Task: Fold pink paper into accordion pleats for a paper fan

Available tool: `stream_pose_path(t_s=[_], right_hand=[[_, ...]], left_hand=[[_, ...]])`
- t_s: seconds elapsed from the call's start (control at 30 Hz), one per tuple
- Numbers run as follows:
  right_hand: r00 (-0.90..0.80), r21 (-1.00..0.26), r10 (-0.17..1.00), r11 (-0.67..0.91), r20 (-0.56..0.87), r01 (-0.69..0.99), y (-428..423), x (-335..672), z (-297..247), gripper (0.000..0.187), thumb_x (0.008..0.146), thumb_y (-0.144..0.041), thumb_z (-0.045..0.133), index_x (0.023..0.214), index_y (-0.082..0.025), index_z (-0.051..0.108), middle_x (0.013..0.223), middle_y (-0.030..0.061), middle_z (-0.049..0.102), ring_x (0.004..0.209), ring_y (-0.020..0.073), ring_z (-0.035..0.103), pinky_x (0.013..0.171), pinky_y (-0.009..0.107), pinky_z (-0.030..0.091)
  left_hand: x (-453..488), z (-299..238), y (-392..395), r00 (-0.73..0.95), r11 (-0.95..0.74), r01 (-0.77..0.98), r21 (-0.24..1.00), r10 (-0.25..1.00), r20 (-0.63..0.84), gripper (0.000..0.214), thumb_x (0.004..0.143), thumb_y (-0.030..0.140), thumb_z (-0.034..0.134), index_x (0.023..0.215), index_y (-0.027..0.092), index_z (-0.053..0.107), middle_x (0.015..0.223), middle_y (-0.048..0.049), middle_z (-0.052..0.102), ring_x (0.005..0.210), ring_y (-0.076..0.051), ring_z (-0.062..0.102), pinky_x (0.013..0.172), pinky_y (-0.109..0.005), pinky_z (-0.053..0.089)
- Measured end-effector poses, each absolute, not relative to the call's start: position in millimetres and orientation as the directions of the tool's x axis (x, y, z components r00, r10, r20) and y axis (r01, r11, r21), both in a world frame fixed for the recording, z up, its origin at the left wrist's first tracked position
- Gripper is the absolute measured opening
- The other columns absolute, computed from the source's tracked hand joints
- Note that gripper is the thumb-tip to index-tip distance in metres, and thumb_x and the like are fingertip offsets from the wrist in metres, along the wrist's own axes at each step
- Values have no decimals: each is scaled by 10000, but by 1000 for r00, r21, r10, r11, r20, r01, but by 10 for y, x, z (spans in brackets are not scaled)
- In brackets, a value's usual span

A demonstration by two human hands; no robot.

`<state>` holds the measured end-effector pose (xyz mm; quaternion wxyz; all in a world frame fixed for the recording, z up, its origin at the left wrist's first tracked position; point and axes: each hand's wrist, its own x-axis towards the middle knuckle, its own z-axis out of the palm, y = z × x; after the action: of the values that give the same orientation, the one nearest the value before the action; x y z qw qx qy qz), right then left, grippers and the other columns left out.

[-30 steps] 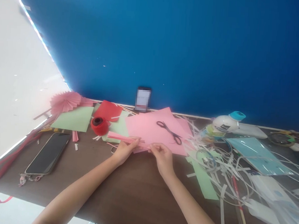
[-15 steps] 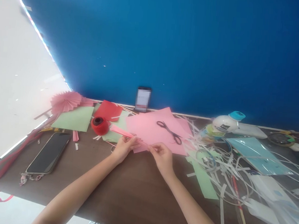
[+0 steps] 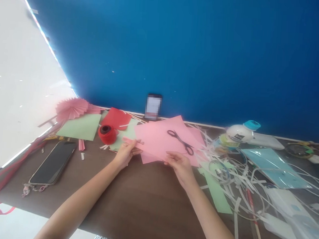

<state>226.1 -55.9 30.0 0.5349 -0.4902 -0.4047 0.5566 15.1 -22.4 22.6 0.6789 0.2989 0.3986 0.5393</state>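
In my left hand is a narrow folded strip of pink paper, pinched between thumb and fingers, one end pointing left. My right hand is at the lower edge of the pink paper sheets, its fingers pressed together. Whatever those fingers hold is too small to make out; a faint line seems to run between the hands. Dark-handled scissors lie on the sheets, just beyond my right hand. A red spool of ribbon or thread stands left of the strip.
A pink pleated paper fan, green paper and a phone lie on the left. Another phone leans against the blue wall. On the right are a white glue bottle, tangled white strips and a blue packet.
My hands have drawn apart: the left shifted a little left with the pink strip, the right moved right. The scissors and spool remain in place.
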Motion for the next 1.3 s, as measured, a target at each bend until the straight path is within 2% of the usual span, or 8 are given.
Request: stream_pose_path(t_s=[0.4,0.6,0.67,0.77,1.0,1.07,1.17,1.3], right_hand=[[81,-990,993,-76,-86,-117,-482,2498,337,242,523,-296,773,674,-160,641,650,-6,619,546,130,586,583,301,506],[78,-971,996,-63,-46,229,-437,2703,311,250,587,-364,716,727,-162,670,703,36,657,537,163,599,604,359,501],[77,-878,987,90,142,469,-447,2702,283,189,641,-360,675,710,-184,676,748,53,663,651,205,618,682,403,484],[-120,-500,859,396,497,770,-498,2567,253,112,719,-317,621,751,-223,674,916,68,649,928,257,555,865,467,378],[-578,-33,689,655,438,755,-557,2219,170,192,856,-125,408,873,-154,596,769,70,579,734,183,499,666,313,388],[-617,9,677,671,400,742,-546,2214,137,217,850,-79,382,866,-143,588,743,69,555,708,181,481,634,303,376],[-642,42,663,682,386,730,-537,2226,111,230,844,-56,367,857,-140,581,744,72,539,713,185,477,633,307,374],[-659,66,650,692,379,719,-549,2242,114,246,845,-45,350,869,-147,572,753,70,537,703,184,479,628,311,379]], left_hand=[[14,222,-129,5,152,-413,898,986,-165,332,635,371,697,808,89,669,830,-96,685,704,-153,645,688,-266,542],[32,272,-168,57,193,-259,946,981,-185,339,586,341,732,814,98,673,673,-52,671,607,-160,637,646,-305,560],[70,257,-181,61,221,-193,956,975,-214,308,578,339,733,752,92,674,665,-54,667,612,-166,635,637,-304,562],[124,201,-183,48,247,-133,960,969,-242,285,592,327,721,750,96,669,674,-46,666,614,-158,629,626,-297,561],[99,148,-218,100,134,202,970,983,-156,229,759,313,556,797,108,652,710,-50,664,660,-181,635,633,-316,537],[74,182,-256,143,-156,490,858,985,98,231,804,297,489,809,134,652,820,-72,659,751,-204,624,696,-348,512],[54,233,-299,435,-589,683,433,803,407,189,826,246,467,855,173,638,989,-96,609,912,-212,559,798,-367,450],[45,247,-300,759,-805,574,150,592,272,182,853,168,421,814,159,598,848,-64,590,814,-160,531,707,-281,436]])
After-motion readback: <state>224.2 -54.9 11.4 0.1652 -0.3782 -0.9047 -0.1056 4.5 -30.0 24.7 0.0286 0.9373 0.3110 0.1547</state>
